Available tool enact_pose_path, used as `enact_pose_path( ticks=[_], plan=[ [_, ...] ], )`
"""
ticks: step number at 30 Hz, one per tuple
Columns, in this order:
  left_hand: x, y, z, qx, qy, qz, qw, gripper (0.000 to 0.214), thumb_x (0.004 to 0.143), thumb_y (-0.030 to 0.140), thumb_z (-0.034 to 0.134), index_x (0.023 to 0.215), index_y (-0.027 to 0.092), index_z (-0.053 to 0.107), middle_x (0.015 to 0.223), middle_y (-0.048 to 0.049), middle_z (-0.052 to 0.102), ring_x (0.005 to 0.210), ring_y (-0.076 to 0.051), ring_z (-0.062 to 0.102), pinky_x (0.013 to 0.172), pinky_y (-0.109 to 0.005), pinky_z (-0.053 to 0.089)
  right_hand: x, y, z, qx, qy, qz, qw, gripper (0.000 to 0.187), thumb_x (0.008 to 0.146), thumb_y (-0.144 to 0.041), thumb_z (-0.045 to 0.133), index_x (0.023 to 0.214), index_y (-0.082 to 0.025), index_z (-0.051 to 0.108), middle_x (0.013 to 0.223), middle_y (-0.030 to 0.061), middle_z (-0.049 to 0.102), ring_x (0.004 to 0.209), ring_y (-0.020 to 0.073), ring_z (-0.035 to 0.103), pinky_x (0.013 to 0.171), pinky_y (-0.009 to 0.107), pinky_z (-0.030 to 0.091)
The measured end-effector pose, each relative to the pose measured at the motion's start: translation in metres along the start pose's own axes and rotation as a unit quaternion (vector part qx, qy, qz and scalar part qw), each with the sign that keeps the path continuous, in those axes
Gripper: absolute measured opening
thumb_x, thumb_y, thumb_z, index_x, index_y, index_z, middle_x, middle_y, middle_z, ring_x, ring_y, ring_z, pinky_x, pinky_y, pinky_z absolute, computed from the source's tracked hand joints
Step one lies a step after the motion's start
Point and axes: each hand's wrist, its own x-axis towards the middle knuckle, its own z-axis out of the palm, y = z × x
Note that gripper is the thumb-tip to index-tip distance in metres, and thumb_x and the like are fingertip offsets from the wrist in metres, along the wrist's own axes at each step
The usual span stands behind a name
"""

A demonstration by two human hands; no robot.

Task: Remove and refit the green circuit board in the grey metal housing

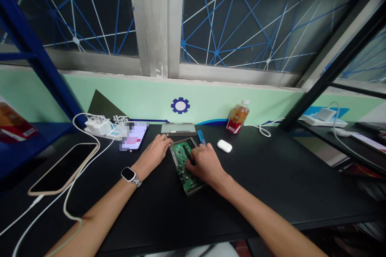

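Note:
A green circuit board in a grey metal tray lies on the black desk in front of me. My left hand, with a watch on its wrist, rests against the tray's far left corner. My right hand lies on top of the board with its fingers curled down onto it; what the fingertips touch is hidden. A blue-handled tool lies just beyond my right hand. A grey metal cover plate sits behind the board.
A white earbud case and a bottle of amber drink stand to the right. On the left are a dark phone on a white cable, a lit phone and a white power strip. Blue shelving stands far left.

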Motion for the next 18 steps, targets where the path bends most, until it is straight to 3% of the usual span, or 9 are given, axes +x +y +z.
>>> enact_pose_path(
  ticks=[18],
  plan=[
    [-0.0001,0.0021,-0.0018,0.012,0.007,0.01,1.0,0.03,0.102,0.024,0.036,0.101,0.021,0.066,0.093,-0.0078,0.061,0.093,-0.024,0.054,0.086,-0.038,0.046,-0.0025,0.0004,-0.0004,0.018,-0.009,-0.009,1.0,0.017,0.086,-0.032,0.06,0.077,-0.018,0.061,0.083,0.0059,0.069,0.085,0.0209,0.058,0.084,0.034,0.03]
  ],
)
